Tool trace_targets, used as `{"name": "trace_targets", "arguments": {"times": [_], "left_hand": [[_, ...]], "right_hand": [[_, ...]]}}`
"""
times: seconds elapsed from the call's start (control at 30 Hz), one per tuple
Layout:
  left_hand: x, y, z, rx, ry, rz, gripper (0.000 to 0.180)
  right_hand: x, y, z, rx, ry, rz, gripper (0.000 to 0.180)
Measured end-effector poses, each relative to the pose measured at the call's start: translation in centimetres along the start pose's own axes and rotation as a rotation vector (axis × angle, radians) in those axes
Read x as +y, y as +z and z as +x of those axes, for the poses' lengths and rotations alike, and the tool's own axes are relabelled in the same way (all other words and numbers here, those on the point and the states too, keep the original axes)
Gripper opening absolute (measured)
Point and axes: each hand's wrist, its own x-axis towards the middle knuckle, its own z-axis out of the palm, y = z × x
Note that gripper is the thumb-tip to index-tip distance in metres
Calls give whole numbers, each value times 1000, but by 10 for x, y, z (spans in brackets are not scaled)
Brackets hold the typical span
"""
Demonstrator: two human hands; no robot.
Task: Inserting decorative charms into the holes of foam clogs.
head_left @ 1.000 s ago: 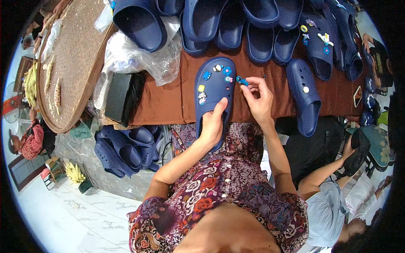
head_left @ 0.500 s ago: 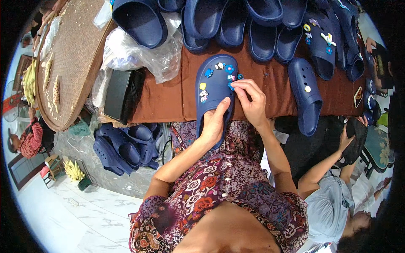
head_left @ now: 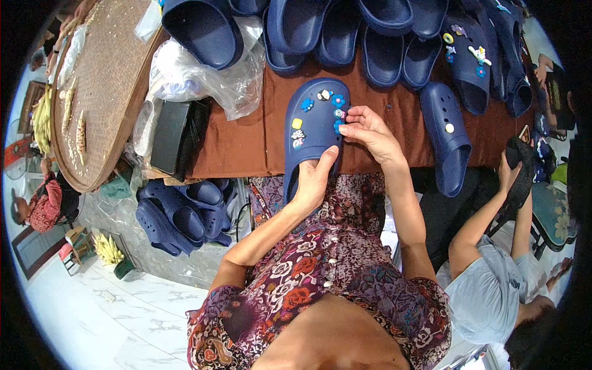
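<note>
A navy blue clog (head_left: 317,139) points away from me over the table's near edge. My left hand (head_left: 313,182) grips it by the opening, thumb on top and fingers inside or beneath. Small shoe charms sit on its upper: a yellow square (head_left: 297,123), a blue splat shape (head_left: 307,105), a blue flower (head_left: 337,100) and several others. At the clog's right edge, beside a blue charm (head_left: 338,126), my right hand (head_left: 376,139) has its thumb and fingers curled together. What lies between those fingertips is hidden.
More navy clogs (head_left: 299,28) line the table's far side. One clog (head_left: 445,139) with a white charm lies right. Left are a black box (head_left: 176,139), plastic bags (head_left: 185,68) and a woven tray (head_left: 111,74). Several clogs (head_left: 185,216) sit lower left. Another person (head_left: 487,283) handles something dark, right.
My right hand's fingers have shifted slightly right and turned at the clog's edge. A small blue charm seen by the fingertips no longer shows. The person at right has raised the dark item.
</note>
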Motion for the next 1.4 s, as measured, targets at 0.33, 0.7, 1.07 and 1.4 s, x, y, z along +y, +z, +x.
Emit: {"name": "trace_targets", "arguments": {"times": [0.33, 0.7, 1.07, 1.4], "left_hand": [[4, -5, -11, 29, -8, 28, 35], [17, -5, -8, 69, -17, -174, 38], [20, -11, -5, 49, -72, -77, 43], [19, -10, -7, 52, -4, 41, 45]], "right_hand": [[-3, 0, 4, -111, 32, -79, 90], [5, 24, 0, -57, -29, -30, 87], [2, -8, -8, 532, -409, -784, 24], [26, 1, 8, 588, -611, -1046, 24]]}}
